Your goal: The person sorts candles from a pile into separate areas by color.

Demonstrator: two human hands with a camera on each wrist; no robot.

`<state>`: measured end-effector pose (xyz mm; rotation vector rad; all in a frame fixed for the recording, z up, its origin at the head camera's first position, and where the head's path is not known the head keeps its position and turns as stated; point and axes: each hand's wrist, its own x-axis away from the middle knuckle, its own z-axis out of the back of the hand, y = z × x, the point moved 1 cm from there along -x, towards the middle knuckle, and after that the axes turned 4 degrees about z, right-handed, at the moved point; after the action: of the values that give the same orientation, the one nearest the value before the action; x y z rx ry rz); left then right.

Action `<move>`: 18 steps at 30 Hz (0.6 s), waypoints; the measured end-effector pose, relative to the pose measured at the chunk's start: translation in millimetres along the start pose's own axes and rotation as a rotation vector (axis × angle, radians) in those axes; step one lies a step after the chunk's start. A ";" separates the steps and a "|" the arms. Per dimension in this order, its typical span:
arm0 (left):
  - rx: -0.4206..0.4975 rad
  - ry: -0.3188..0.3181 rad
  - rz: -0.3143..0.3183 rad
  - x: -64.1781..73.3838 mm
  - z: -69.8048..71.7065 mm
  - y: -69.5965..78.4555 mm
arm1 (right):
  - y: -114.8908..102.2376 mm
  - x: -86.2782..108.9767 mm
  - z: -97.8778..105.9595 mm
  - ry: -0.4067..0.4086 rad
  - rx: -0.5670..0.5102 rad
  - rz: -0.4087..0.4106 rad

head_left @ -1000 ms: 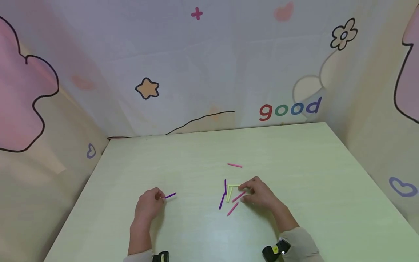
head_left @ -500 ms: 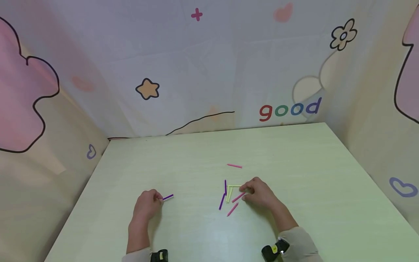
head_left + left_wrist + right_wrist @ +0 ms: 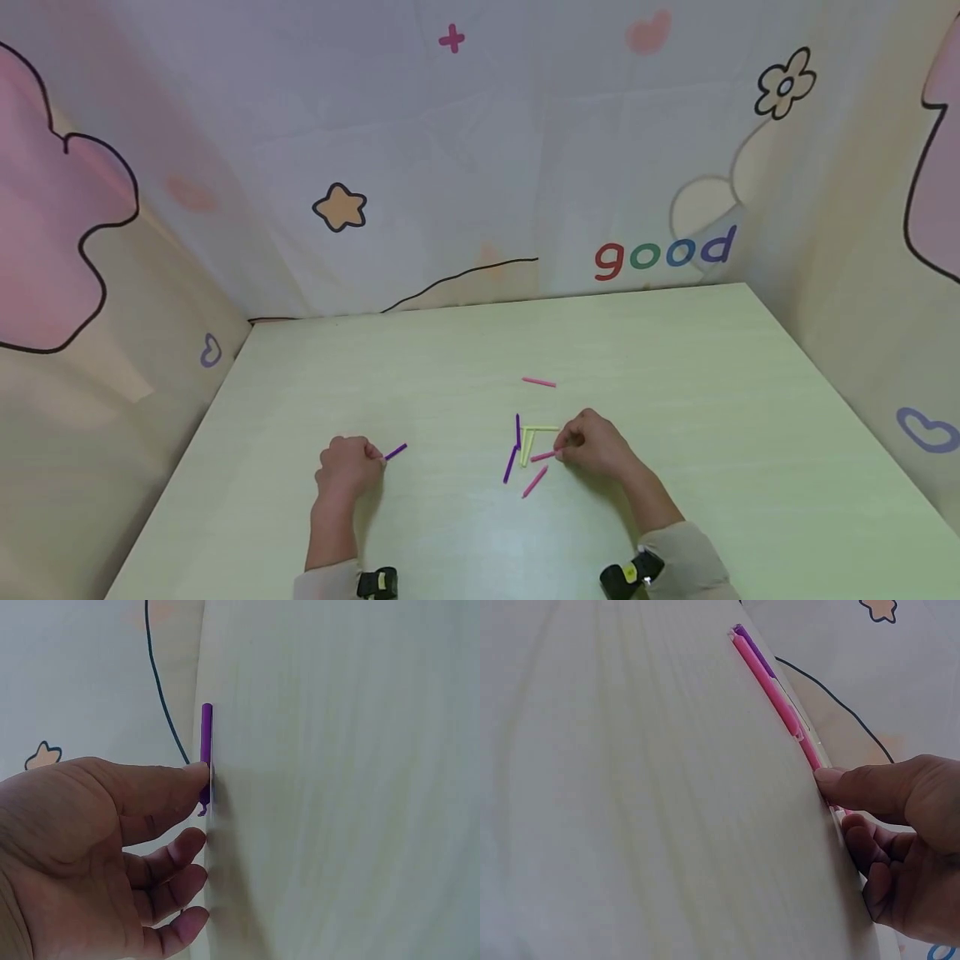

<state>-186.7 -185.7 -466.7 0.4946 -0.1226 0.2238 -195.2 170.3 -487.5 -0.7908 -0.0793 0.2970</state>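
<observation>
In the head view my left hand (image 3: 350, 465) pinches a thin purple candle (image 3: 395, 452) on the left of the table. The left wrist view shows this candle (image 3: 207, 731) between thumb and finger, its short wick end pointing down. My right hand (image 3: 595, 443) pinches the right end of a pink candle (image 3: 543, 456). Below that lies another pink candle (image 3: 535, 482). Just left of it are several pale yellow candles (image 3: 530, 446) and two purple candles (image 3: 517, 431) set end to end. In the right wrist view a pink candle (image 3: 765, 682) lies in front of the fingertips.
A further pink candle (image 3: 539, 382) lies alone behind the group. The pale table (image 3: 450, 358) meets a printed cloth backdrop (image 3: 480, 167) at the back, and cloth hangs along both sides. A small camera (image 3: 632, 575) sits on the right wrist.
My right fingers have taken hold of the pink candle and turned it to lie flatter. The left hand, still pinching its purple candle, has shifted slightly left, then back right.
</observation>
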 end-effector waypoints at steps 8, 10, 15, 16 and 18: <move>0.022 -0.008 0.034 1.2 -0.5 1.0 | 0.1 2.0 -1.2 0.000 0.000 -0.012; 0.027 -0.004 0.030 1.6 0.1 0.9 | 0.0 2.2 -1.1 0.005 0.001 -0.001; 0.038 0.007 0.004 2.7 0.8 0.2 | -0.1 2.2 -0.9 0.004 -0.011 0.006; 0.040 0.009 0.003 3.0 1.0 0.0 | 0.0 2.1 -0.8 0.000 -0.013 0.008; 0.046 0.018 0.002 3.5 0.9 -0.9 | -0.8 2.2 0.5 -0.011 -0.020 0.010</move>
<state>-183.1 -186.2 -465.7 0.5377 -0.1005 0.2334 -193.0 170.7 -486.7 -0.8101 -0.0890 0.3106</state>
